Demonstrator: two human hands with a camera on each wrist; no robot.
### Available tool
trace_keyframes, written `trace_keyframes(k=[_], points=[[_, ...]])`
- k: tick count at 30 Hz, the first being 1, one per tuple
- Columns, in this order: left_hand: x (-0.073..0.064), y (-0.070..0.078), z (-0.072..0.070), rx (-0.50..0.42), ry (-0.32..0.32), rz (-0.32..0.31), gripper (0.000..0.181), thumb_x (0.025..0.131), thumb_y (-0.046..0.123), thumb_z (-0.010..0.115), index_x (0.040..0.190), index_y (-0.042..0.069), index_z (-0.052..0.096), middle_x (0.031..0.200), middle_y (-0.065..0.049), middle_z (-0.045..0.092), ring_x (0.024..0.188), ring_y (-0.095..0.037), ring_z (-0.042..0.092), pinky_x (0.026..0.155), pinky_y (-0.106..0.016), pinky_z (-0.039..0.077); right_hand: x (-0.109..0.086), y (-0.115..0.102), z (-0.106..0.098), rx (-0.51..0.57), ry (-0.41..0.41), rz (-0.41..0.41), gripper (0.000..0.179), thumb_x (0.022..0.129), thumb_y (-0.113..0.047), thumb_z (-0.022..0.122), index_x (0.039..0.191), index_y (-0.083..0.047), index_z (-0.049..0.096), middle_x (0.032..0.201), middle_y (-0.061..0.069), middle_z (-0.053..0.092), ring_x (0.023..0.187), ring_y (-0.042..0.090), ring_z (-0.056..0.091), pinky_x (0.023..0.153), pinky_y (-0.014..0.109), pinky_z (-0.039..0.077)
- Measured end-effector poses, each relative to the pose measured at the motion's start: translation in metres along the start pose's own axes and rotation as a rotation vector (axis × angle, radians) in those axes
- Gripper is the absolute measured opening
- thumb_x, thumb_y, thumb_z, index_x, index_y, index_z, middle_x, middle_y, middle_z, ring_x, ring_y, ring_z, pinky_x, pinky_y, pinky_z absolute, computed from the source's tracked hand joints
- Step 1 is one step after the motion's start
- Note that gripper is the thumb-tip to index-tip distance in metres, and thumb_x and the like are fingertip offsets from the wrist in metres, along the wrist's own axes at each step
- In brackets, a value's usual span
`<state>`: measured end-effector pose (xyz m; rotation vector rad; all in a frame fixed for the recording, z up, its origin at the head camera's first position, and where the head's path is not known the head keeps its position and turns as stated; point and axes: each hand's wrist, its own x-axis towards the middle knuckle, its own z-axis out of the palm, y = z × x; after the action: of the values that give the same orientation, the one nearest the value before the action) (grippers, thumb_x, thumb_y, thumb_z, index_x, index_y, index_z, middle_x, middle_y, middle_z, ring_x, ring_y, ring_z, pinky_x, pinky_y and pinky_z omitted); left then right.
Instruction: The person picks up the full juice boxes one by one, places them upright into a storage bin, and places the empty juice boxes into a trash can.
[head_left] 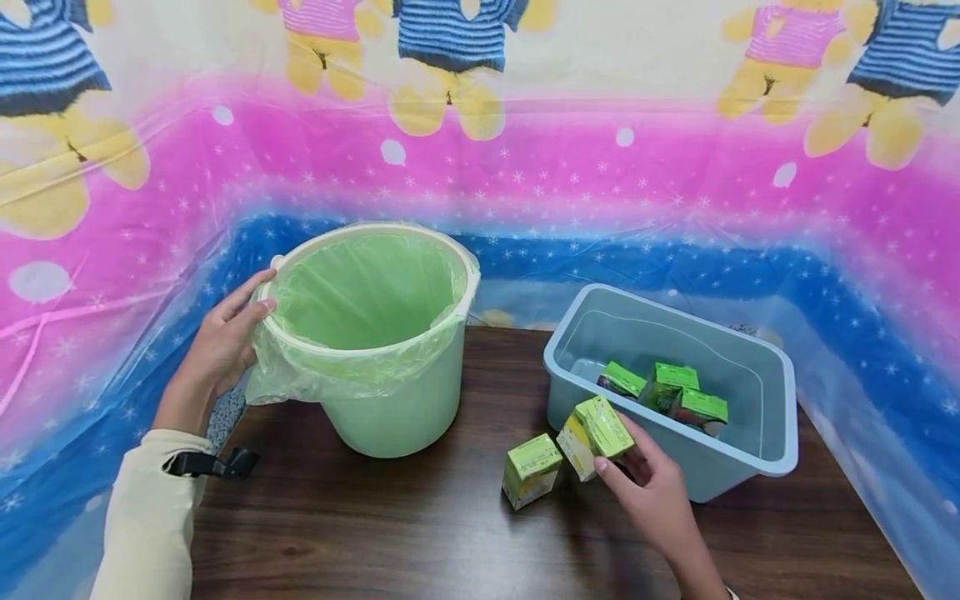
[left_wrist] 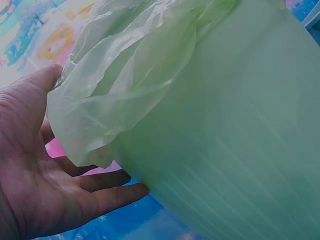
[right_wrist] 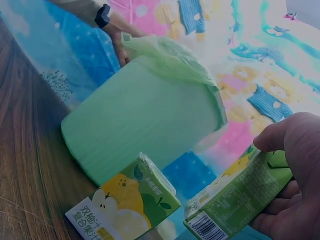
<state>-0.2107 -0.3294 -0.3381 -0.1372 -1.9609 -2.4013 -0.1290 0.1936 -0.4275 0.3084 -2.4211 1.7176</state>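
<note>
In the head view a light green trash bin [head_left: 397, 408], lined with a clear plastic bag [head_left: 330, 375], stands at left centre. My left hand [head_left: 221, 342] holds its rim at the left side; in the left wrist view the thumb lies at the bag's edge and the lower fingers stretch toward the bin wall. My right hand [head_left: 648, 483] grips a green and yellow juice box [head_left: 596, 433], tilted, just in front of the grey-blue plastic tub [head_left: 667, 425]. Another juice box [head_left: 531, 471] stands upright on the table, left of the held one.
Inside the tub lie several green-topped cartons [head_left: 675, 379], partly hidden by its front wall. All stand on a dark wooden table [head_left: 420, 525]. A patterned sheet [head_left: 555, 183] with bears and pink and blue bands hangs around the back and sides.
</note>
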Motion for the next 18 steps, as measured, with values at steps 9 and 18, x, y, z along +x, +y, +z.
trace_keyframes(k=[9, 18], points=[[-0.001, 0.000, 0.000, 0.018, -0.004, 0.005, 0.062, 0.105, 0.019, 0.058, 0.161, 0.024, 0.031, 0.128, -0.001, 0.051, 0.089, -0.010, 0.066, 0.069, -0.028, 0.060, 0.005, -0.015, -0.006, 0.040, -0.002, -0.063, 0.060, 0.097, -0.008, 0.070, 0.151, -0.008, 0.046, 0.145, 0.022, 0.052, 0.122, 0.002, 0.056, 0.089, 0.019, 0.053], [-0.002, 0.000, 0.001, 0.016, -0.008, 0.013, 0.062, 0.105, 0.019, 0.057, 0.161, 0.023, 0.030, 0.126, -0.001, 0.053, 0.087, -0.010, 0.066, 0.069, -0.028, 0.060, 0.029, -0.043, -0.012, 0.082, -0.022, -0.219, 0.062, 0.097, 0.002, 0.065, 0.153, -0.011, 0.045, 0.145, 0.020, 0.052, 0.125, 0.004, 0.056, 0.092, 0.018, 0.052]])
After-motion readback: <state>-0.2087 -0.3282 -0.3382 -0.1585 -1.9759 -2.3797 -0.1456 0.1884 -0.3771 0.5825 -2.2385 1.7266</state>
